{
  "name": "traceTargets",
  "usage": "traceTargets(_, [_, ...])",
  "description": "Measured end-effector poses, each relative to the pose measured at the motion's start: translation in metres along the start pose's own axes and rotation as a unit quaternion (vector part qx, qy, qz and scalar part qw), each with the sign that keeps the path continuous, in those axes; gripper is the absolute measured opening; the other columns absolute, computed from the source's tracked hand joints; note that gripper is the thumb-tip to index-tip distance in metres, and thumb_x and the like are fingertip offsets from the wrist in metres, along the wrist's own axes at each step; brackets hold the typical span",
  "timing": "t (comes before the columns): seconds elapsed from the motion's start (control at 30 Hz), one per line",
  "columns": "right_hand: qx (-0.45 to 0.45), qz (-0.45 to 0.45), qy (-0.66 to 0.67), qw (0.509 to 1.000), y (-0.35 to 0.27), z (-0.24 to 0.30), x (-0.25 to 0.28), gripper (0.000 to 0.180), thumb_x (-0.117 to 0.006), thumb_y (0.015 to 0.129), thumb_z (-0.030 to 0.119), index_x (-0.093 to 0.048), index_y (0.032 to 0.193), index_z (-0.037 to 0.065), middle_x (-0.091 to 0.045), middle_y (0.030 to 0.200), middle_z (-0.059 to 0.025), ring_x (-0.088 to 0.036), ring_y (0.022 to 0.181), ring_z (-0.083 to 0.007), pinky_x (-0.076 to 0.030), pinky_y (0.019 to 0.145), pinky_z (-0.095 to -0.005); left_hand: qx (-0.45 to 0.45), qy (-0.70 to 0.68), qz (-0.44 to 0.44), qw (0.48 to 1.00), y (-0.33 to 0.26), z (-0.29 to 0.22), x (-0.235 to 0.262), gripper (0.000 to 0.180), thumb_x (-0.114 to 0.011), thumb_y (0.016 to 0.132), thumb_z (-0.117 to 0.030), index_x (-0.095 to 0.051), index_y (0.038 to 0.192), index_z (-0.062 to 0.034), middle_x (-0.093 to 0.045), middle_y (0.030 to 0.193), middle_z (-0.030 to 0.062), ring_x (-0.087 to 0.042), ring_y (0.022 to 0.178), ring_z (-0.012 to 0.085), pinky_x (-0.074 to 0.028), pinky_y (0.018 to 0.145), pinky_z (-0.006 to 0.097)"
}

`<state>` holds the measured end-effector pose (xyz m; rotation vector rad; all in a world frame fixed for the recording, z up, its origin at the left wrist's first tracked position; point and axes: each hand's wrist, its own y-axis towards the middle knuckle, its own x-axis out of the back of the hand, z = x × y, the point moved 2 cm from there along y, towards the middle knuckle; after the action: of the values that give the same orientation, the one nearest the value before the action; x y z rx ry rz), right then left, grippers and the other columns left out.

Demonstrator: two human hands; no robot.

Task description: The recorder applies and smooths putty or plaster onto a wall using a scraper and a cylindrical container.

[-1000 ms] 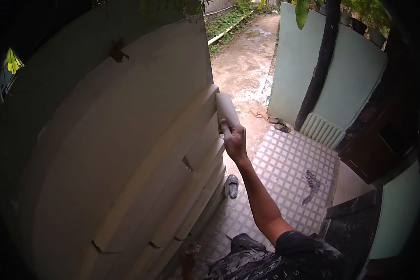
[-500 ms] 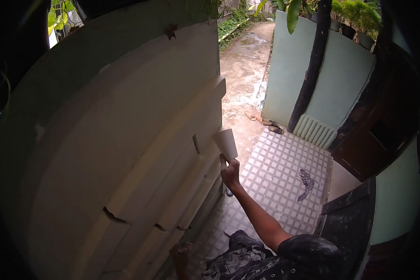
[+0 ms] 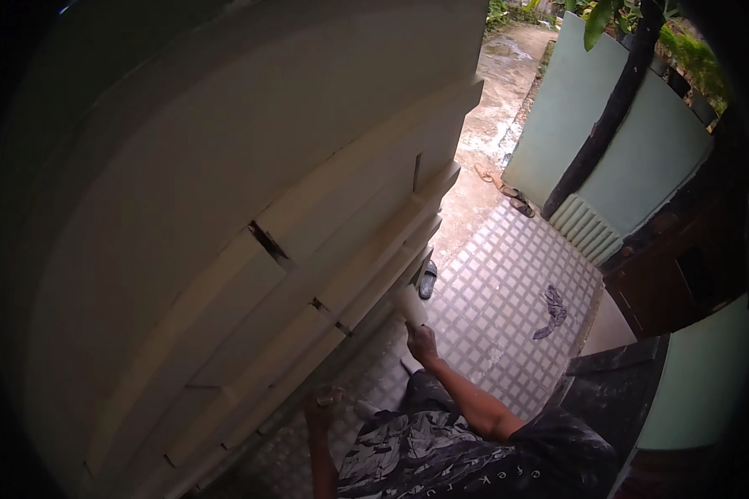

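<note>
1. A pale wall (image 3: pixel 225 141) is filling the left side, its stepped ledges running diagonally and showing dark gaps.
2. A tiled floor (image 3: pixel 491 308) is spreading out to the right of the wall.
3. A light green wall (image 3: pixel 558 100) is standing beyond the tiles, a dark post (image 3: pixel 607 129) leaning across it.
4. The person is wearing a dark patterned shirt (image 3: pixel 441 457), both forearms extending from it.
5. A crumpled cloth (image 3: pixel 553 312) is lying on the tiles, well apart from both hands.
6. A dark sandal (image 3: pixel 429 280) is resting near the ledges' ends.
7. The right hand (image 3: pixel 423 343) is gripping a pale tapered piece (image 3: pixel 410 306) by its lower end, fingers closing around it.
8. That piece is pointing upward beside the lower ledges; whether it is touching them, one cannot tell.
9. The left hand (image 3: pixel 318 407) is hanging low near the wall; its grip is too dim to tell.
</note>
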<state>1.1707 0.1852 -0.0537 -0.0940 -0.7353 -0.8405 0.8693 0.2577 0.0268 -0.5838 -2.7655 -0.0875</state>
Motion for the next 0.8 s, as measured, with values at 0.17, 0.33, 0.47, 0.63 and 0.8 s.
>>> traceTargets(0.17, [0.220, -0.135, 0.124, 0.958, 0.075, 0.123, 0.029, 0.009, -0.053, 0.076, -0.003, -0.059, 0.082, -0.001, -0.057, 0.071, -0.0212, -0.056, 0.067, -0.0409, -0.046, 0.060, -0.0470, -0.049, -0.002, 0.041, 0.998, 0.005, 0.008, 0.012, 0.014, -0.070, 0.075, -0.013, -0.067, 0.084, -0.0023, -0.067, 0.079, 0.0105, -0.066, 0.073, 0.0195, -0.050, 0.068, 0.030])
traceTargets(0.33, [0.370, -0.030, 0.089, 0.924, 0.066, 0.156, -0.006, 0.009, -0.054, 0.071, -0.004, -0.055, 0.077, 0.001, -0.056, 0.071, -0.0178, -0.056, 0.066, -0.0387, -0.047, 0.060, -0.0442, -0.073, 0.035, 0.029, 0.996, 0.005, -0.007, 0.012, 0.013, -0.070, 0.075, -0.012, -0.067, 0.083, -0.0013, -0.067, 0.079, 0.0116, -0.066, 0.073, 0.0221, -0.051, 0.068, 0.031])
traceTargets(0.47, [0.325, 0.002, 0.092, 0.941, 0.046, 0.128, -0.018, 0.010, -0.055, 0.068, -0.002, -0.055, 0.077, 0.002, -0.057, 0.075, -0.0177, -0.058, 0.071, -0.0374, -0.047, 0.061, -0.0440, -0.110, 0.090, -0.012, 0.990, -0.005, 0.024, 0.014, 0.014, -0.072, 0.073, -0.013, -0.067, 0.082, -0.0025, -0.067, 0.079, 0.0114, -0.066, 0.072, 0.0230, -0.051, 0.068, 0.032])
traceTargets(0.63, [0.088, 0.208, -0.042, 0.973, -0.033, -0.001, -0.052, 0.018, -0.051, 0.081, 0.013, -0.066, 0.088, 0.007, -0.061, 0.081, -0.0214, -0.059, 0.075, -0.0394, -0.046, 0.068, -0.0503, -0.077, 0.071, 0.003, 0.995, -0.015, 0.022, 0.014, 0.015, -0.073, 0.068, -0.016, -0.068, 0.080, -0.0071, -0.067, 0.077, 0.0092, -0.065, 0.073, 0.0243, -0.050, 0.068, 0.033])
traceTargets(0.8, [-0.020, 0.108, -0.025, 0.994, -0.026, 0.001, -0.014, 0.015, -0.055, 0.080, 0.013, -0.064, 0.085, 0.002, -0.059, 0.079, -0.0247, -0.057, 0.073, -0.0436, -0.043, 0.066, -0.0533, -0.077, 0.069, -0.009, 0.995, -0.011, 0.004, 0.009, 0.009, -0.067, 0.073, -0.011, -0.066, 0.077, -0.0034, -0.067, 0.074, 0.0078, -0.064, 0.068, 0.0182, -0.050, 0.065, 0.030])
